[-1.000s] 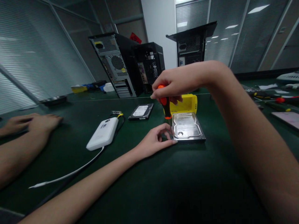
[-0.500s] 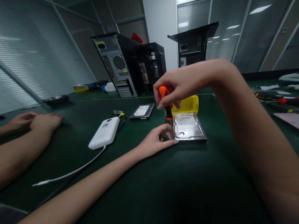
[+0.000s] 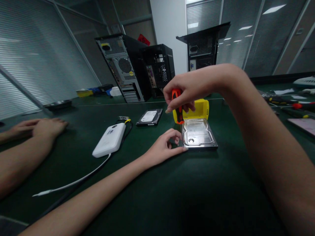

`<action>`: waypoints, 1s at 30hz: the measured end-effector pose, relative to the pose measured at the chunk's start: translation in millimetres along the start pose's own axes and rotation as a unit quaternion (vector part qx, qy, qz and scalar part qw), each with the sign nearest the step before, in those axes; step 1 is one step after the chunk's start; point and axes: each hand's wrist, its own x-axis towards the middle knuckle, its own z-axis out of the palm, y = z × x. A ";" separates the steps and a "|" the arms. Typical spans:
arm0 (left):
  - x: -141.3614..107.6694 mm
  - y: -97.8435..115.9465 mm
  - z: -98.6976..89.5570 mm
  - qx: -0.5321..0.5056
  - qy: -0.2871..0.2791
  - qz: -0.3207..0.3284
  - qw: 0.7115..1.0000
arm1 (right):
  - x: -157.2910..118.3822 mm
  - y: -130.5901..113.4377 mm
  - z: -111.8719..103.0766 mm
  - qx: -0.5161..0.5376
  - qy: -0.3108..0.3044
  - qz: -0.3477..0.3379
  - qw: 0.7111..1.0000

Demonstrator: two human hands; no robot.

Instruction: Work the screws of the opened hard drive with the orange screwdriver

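Observation:
A silver hard drive point(image 3: 198, 132) lies flat on the dark green table point(image 3: 157, 196), label side up. My left hand point(image 3: 168, 144) is at its near left corner, thumb and curled fingers pressed to the edge. Above the drive's far left corner, my right hand point(image 3: 180, 93) is closed round an orange and black screwdriver point(image 3: 179, 113), handle nearly upright. Its shaft and tip cannot be made out. Directly behind the drive stands a yellow case point(image 3: 200, 109). Farther left lies a second hard drive point(image 3: 150, 117), black with a white label.
A white power bank-like device point(image 3: 110, 139) with a white cable lies left. Another person's hands point(image 3: 48, 127) rest at the far left. Behind stand computer towers point(image 3: 130, 67). Tools point(image 3: 304, 106) and a pink flat object point(image 3: 304, 126) lie at the right.
My right hand has shifted a little right with the screwdriver, whose shaft showed beside the drive's left edge before. My left hand keeps its place on the hard drive.

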 end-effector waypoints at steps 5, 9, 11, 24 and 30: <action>0.0 1.3 -0.5 0.005 -0.003 0.006 1.000 | 0.3 -1.2 -0.4 0.004 0.001 -0.009 1.000; 0.0 1.8 -0.3 0.007 -0.009 0.020 1.000 | 1.7 -2.2 0.7 -0.002 0.012 -0.025 1.000; -0.3 2.2 -0.3 0.007 -0.016 0.027 0.999 | 1.6 -3.9 1.4 -0.013 0.021 -0.031 0.999; -0.9 2.1 -0.4 0.007 -0.018 0.031 0.999 | -6.8 -17.3 -2.2 -0.005 0.011 0.032 0.999; -0.9 2.6 0.4 0.009 -0.016 0.030 0.999 | -5.4 -15.5 -0.7 0.001 0.007 -0.023 1.000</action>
